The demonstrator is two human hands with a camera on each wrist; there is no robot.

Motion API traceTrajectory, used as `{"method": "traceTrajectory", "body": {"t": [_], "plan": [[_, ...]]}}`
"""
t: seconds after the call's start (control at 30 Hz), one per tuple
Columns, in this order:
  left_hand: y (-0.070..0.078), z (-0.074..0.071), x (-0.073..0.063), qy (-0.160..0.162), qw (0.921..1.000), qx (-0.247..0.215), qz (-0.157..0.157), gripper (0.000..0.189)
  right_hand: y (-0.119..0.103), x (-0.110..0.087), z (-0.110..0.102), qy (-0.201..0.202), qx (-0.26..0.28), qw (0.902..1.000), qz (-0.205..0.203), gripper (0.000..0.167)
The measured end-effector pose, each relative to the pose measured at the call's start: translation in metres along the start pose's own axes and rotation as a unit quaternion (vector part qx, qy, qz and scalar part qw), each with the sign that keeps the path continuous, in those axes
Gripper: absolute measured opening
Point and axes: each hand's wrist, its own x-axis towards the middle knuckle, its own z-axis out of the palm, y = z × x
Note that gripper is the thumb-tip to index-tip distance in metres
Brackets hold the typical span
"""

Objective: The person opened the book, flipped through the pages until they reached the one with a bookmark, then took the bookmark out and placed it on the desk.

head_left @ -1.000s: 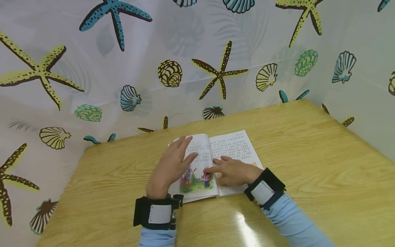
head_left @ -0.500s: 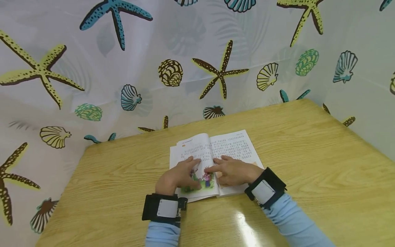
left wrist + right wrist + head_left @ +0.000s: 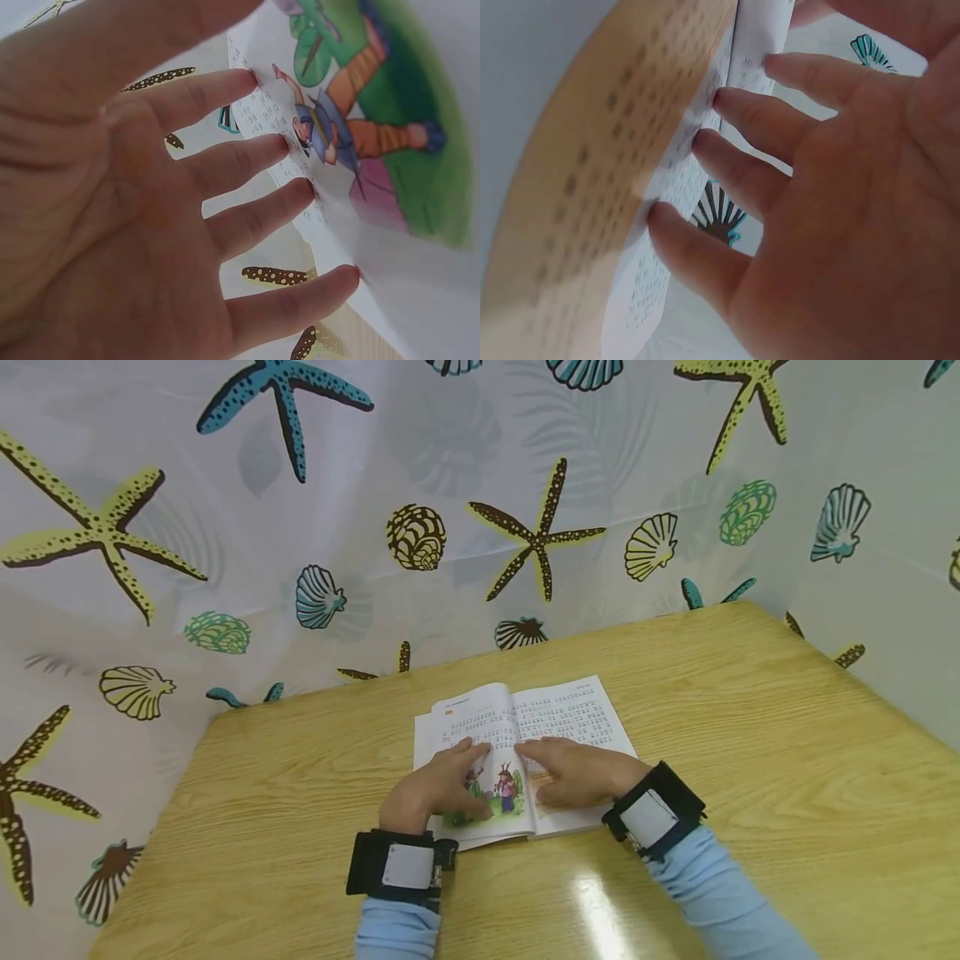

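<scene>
White paper pages make up the thick, softbound book with printed text and coloured pictures [image 3: 567, 710], which lies spread on the yellow wood-grain desk [image 3: 300, 768], directly under both hands. What matters most, it seems, is the spine fold: it runs away from the person, its far end leaning slightly left, and passes between the two hands.

The bare left grip [image 3: 438, 787] lies over the lower part of the left-hand page, its fingers apart and fairly straight, fingertips touching the paper and holding nothing. Between its thumb and fingertips and the fold, the painted figure in pink and purple [image 3: 507, 789] shows uncovered. The bare right grip [image 3: 581, 772] reaches across the right-hand page from the outer side, fingers extended and separated, clamped on nothing. Its fingertips rest on the page near the fold, so it appears the nearer of the two to that line. Beneath it sits the orange-tinted text panel [image 3: 592, 172], partly covered in the head view. No container is in view.
</scene>
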Motion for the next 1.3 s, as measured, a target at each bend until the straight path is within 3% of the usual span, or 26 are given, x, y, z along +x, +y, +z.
{"method": "traceTrajectory", "body": {"t": [0.33, 0.43, 0.73, 1.03, 1.3], "plan": [[0.001, 0.001, 0.001, -0.001, 1.0000, -0.006, -0.002, 0.089, 0.026, -0.010, -0.012, 0.025, -0.081, 0.9918, 0.096, 0.060], [0.001, 0.002, 0.000, -0.002, 1.0000, -0.006, -0.002, 0.089, 0.037, -0.014, -0.017, 0.028, -0.082, 0.9898, 0.113, 0.061], [0.002, 0.002, -0.001, 0.004, 0.9999, -0.010, -0.002, 0.088, 0.062, -0.028, -0.030, 0.039, -0.009, 0.9904, 0.132, 0.066], [0.003, 0.002, -0.001, 0.007, 0.9999, -0.009, -0.001, 0.088, 0.063, -0.027, -0.030, 0.041, -0.008, 0.9896, 0.137, 0.066], [0.003, 0.002, -0.001, 0.009, 0.9999, -0.010, 0.001, 0.088, 0.063, -0.030, -0.032, 0.049, -0.046, 0.9770, 0.202, 0.081]]}}
